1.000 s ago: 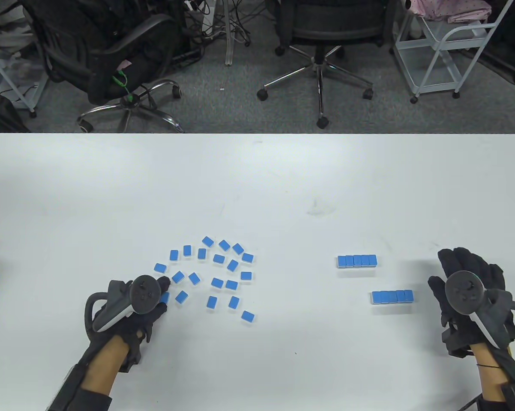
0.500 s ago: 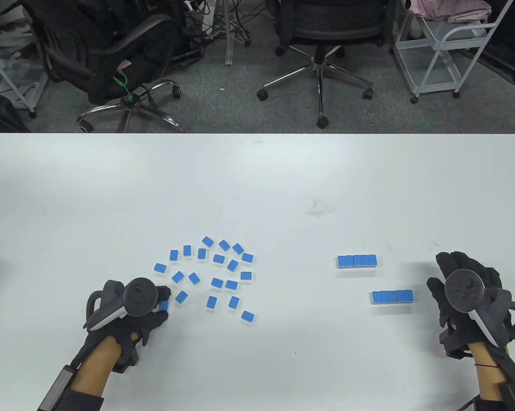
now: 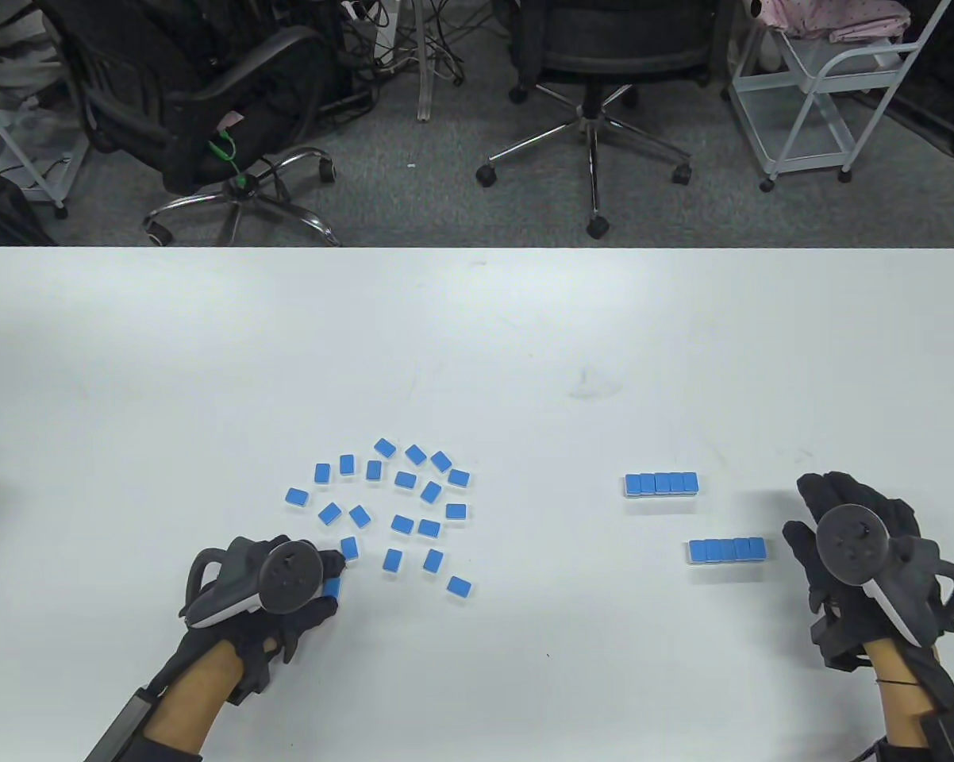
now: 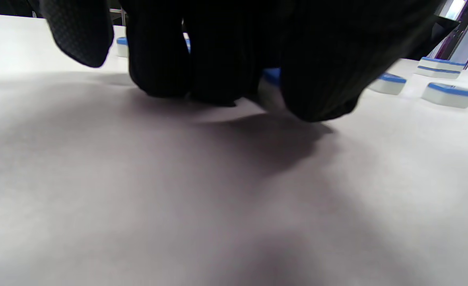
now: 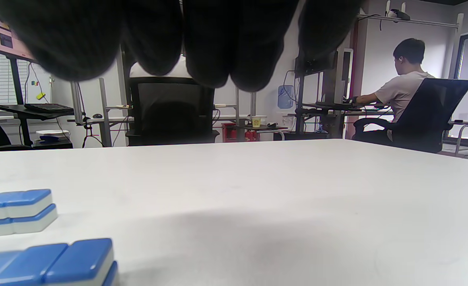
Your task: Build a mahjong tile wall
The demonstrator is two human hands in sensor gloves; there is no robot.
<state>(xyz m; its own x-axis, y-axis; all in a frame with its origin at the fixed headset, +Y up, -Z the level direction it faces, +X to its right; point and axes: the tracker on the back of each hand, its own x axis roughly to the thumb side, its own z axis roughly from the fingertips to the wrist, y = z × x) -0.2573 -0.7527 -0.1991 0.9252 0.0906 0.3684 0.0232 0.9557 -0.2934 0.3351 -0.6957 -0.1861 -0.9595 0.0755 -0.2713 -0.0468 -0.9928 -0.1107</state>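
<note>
A blue tile (image 3: 333, 588) is pinched by the left hand (image 3: 286, 591) at the near edge of the scattered tiles (image 3: 404, 502); the right hand (image 3: 854, 540) is held relaxed, grasping nothing. On the white table (image 3: 477, 333), two stacked rows (image 3: 661, 484) (five tiles long) are set left of it.

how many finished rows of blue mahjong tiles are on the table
2, both on the white table's right half: the farther row of blue-backed mahjong tiles and the nearer row, just beside the right hand. The right wrist view shows each stacked two tiles high.
</note>
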